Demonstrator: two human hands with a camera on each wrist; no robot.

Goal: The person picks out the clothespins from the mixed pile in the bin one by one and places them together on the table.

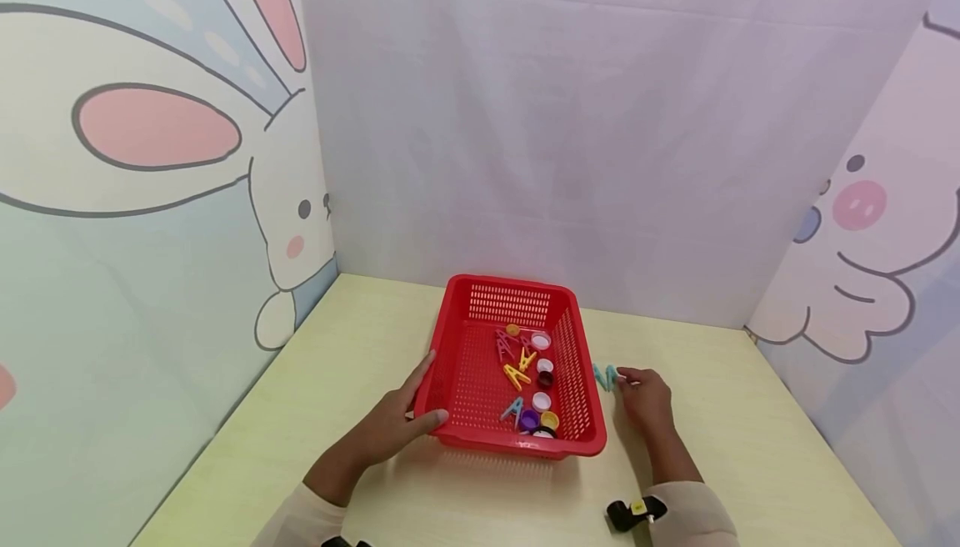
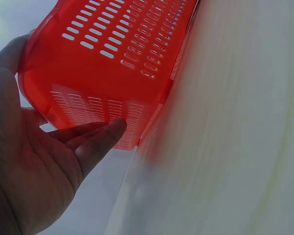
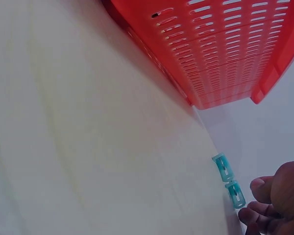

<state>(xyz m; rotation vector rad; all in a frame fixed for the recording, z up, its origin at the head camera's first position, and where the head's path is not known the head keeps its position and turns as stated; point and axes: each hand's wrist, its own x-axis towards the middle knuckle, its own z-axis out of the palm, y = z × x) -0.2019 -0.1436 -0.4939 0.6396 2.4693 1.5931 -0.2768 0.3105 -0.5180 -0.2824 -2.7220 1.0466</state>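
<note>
A red plastic basket (image 1: 480, 442) stands on the table, slightly turned. My left hand (image 1: 390, 426) grips its near left corner, the thumb at the front rim and the fingers along the left side; the left wrist view shows this hand (image 2: 39, 161) around the rim. Outside the basket's right wall lies a teal clothespin (image 1: 604, 377). My right hand (image 1: 648, 401) is right beside it. In the right wrist view the thumb and bent fingers of this hand (image 3: 279, 200) stand apart, just right of the clothespin (image 3: 235, 193); whether a fingertip touches it is unclear.
Inside the basket are yellow clothespins (image 1: 516, 377), pink clothespins (image 1: 503, 345), a blue clothespin (image 1: 513, 410) and several bottle caps (image 1: 542, 401), mostly on its right side. A pale wood table (image 1: 382, 322) meets a grey cloth wall (image 1: 525, 155) behind; cartoon-printed walls (image 1: 150, 297) flank it.
</note>
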